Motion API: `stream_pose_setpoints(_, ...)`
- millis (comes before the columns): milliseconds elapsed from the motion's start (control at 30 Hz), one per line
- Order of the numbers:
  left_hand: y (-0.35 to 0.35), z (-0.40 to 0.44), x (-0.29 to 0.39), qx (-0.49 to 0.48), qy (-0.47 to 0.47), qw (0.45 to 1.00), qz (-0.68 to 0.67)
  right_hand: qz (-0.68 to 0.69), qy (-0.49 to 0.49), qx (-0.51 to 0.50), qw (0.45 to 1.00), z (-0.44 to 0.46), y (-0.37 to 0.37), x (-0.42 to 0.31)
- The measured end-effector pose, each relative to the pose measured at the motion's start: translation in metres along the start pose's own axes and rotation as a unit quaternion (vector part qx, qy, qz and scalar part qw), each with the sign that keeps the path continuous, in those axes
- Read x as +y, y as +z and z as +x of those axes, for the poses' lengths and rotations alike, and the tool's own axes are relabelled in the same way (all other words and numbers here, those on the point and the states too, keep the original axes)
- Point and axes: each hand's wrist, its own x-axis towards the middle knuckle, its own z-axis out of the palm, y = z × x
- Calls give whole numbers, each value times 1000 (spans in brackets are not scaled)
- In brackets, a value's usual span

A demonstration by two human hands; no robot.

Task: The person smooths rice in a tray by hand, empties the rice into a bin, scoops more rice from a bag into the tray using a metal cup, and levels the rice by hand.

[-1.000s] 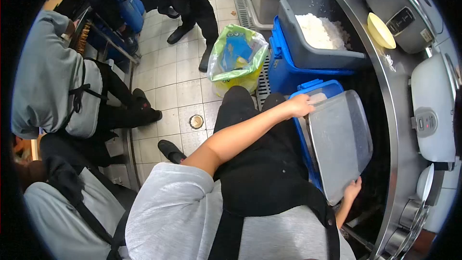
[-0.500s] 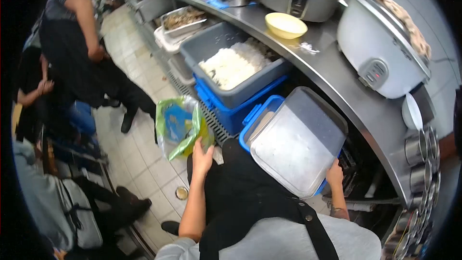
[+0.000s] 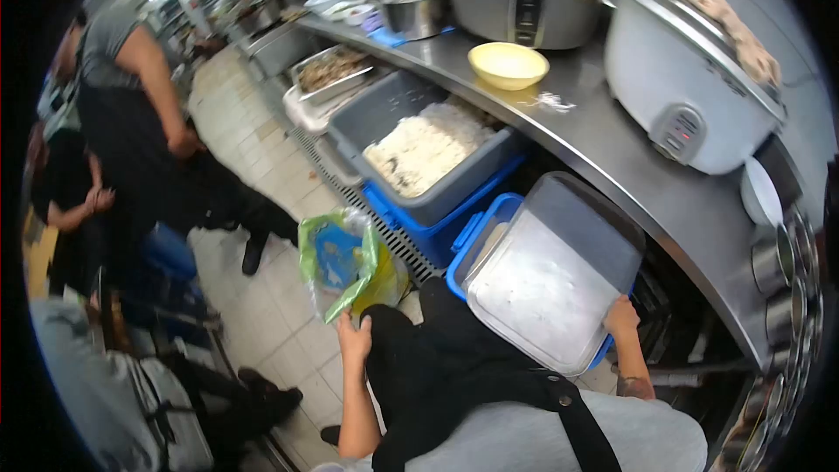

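My left hand is beside the rim of a green-and-clear plastic bag, thumb and fingers apart. The fingertips come close to the bag's edge; whether they touch it I cannot tell. My right hand is closed on the right edge of a shiny metal tray. The tray lies tilted over a dark grey lid or tub, above a blue bin at my knees. My right fingertips are partly hidden.
A grey tub of white rice-like food sits on a blue crate. The steel counter bears two large cookers and a yellow bowl. Several metal pots hang at right. Other people are at left.
The view has shifted, so bag, bins and people sit slightly lower and further right. My left hand is now lower relative to the bag's rim. My right hand stays on the tray's edge.
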Motion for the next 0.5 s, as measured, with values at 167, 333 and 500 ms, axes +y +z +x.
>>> stream_pose_setpoints(167, -33, 0, 13, 71, -14, 995, 67, 13, -96, 59, 994, -29, -17, -50)
stream_pose_setpoints(333, -45, 26, 1, 124, 24, 991, 51, 97, -288, 57, 951, -36, 0, -108)
stream_pose_setpoints(500, -14, 139, -12, 109, 94, 989, -35, 66, -318, 118, 938, -28, 9, -144)
